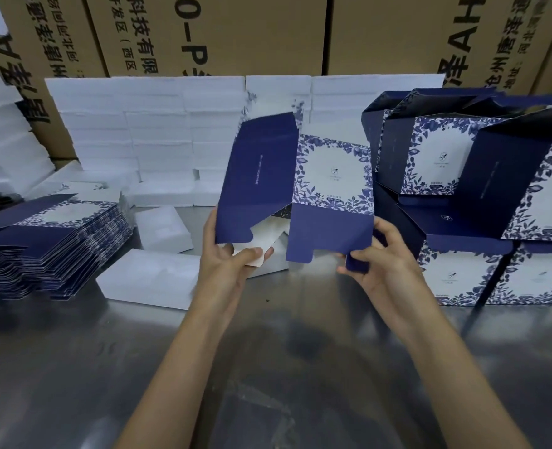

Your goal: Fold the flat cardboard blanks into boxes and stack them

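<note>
Brown cartons (222, 30) printed with black characters are stacked as a back wall, with white foam blocks (157, 134) piled in front of them on a steel table (268, 367). Folded boxes (482, 202), navy with a blue leaf print, are stacked at the right in at least two tiers, several with lids left up. Flat blanks (51, 244) are heaped at the left edge of the table; loose foam pieces lie between that heap and the hands.

One box (300, 196) is held in the air above the table centre, already opened into a sleeve, printed face toward the camera, navy side panel angled off to the left. Bottom flaps are seen hanging loose and unfolded.

Left hand (232, 267): a white inner flap is pinched between thumb and fingers. Right hand (381, 257): fingers are curled round the lower right corner flap. The hands are set apart, one at each lower corner.

Step judged: closing of the bottom, early stage. Next move calls for the small side flaps to be turned inward first, then the large navy flap to be tucked over them, with the sleeve kept square.
</note>
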